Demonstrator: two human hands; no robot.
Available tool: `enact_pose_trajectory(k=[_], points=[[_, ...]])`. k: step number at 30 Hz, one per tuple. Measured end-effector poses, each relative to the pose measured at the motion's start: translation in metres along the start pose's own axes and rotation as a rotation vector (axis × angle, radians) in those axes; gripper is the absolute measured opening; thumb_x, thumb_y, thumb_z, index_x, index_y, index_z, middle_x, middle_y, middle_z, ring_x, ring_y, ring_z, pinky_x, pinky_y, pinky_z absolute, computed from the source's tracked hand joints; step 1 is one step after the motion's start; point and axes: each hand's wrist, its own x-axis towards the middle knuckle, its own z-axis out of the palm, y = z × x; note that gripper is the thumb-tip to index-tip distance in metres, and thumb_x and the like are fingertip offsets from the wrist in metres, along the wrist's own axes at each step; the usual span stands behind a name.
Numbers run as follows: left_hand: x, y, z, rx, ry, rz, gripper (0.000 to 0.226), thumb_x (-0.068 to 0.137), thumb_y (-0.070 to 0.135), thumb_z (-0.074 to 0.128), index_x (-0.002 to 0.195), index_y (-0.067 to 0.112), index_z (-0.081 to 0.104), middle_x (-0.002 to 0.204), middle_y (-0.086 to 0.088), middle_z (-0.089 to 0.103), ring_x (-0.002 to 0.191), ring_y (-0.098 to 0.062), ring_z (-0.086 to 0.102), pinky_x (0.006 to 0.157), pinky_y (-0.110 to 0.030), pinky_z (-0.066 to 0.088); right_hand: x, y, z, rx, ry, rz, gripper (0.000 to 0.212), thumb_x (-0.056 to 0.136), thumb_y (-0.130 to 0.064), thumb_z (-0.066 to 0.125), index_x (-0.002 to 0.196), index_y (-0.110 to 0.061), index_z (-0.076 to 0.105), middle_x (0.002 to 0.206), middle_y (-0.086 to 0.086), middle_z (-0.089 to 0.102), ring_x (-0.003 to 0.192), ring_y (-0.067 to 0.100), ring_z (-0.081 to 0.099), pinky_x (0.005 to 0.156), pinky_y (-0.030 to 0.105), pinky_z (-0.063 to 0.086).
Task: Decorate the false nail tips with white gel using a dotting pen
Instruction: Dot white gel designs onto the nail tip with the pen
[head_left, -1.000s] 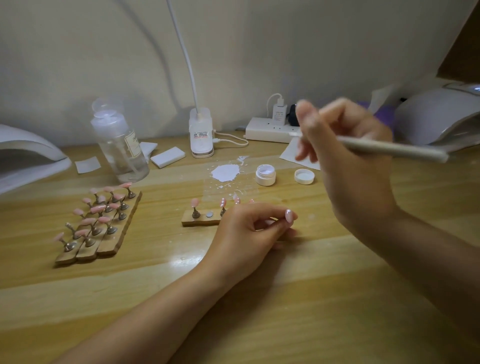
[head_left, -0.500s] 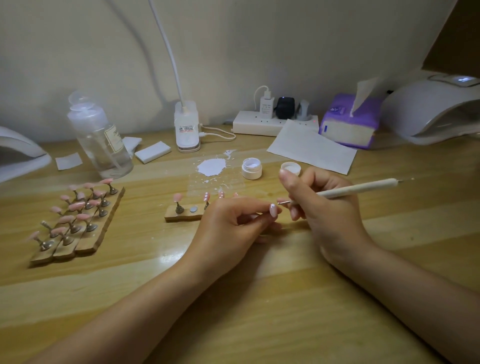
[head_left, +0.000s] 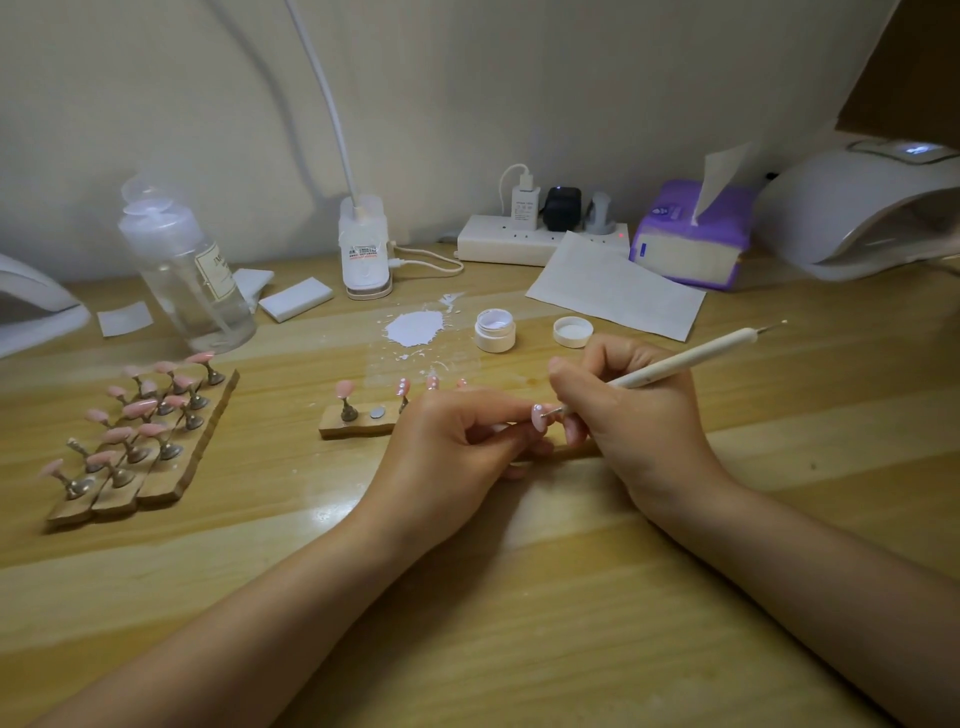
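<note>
My left hand pinches a pink false nail tip that carries white dots, holding it up at table centre. My right hand grips a white dotting pen, and the pen's metal point touches that tip. Behind my left hand lies a small wooden holder with more pink tips on stands, partly hidden. An open white gel jar and its lid stand behind, next to a white gel smear on the table.
Three wooden holders with several pink tips lie at the left. A clear bottle, lamp base, power strip, paper sheet, purple tissue pack and nail lamp line the back.
My right hand came down from above the jar with the pen and brought its point onto the tip held by my left hand. The view shifted slightly.
</note>
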Motion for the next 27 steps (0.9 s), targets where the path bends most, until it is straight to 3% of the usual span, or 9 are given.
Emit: enact_pose_trajectory(k=[21,27], points=[[0.0010,0.0013,0.0007,0.005,0.006,-0.015,0.039,0.082,0.006,0.064,0.071,0.042,0.073,0.073,0.013,0.068,0.070,-0.001,0.065,0.058,-0.014,0.051,0.0005,-0.0001,0.0013,-0.046,0.014,0.016,0.037,0.074,0.008,0.055,0.046,-0.007,0.037,0.031,-0.003,0.042,0.031,0.003,0.040,0.040,0.011,0.035],[0.0004,0.0012,0.0006,-0.003,0.004,-0.021,0.037,0.083,0.007,0.063,0.071,0.040,0.073,0.076,0.007,0.069,0.072,-0.005,0.066,0.058,-0.013,0.050,0.0005,0.0002,0.0015,-0.042,0.010,0.023,0.035,0.074,0.008,0.055,0.047,-0.006,0.037,0.031,-0.003,0.042,0.031,0.003,0.040,0.040,0.011,0.035]])
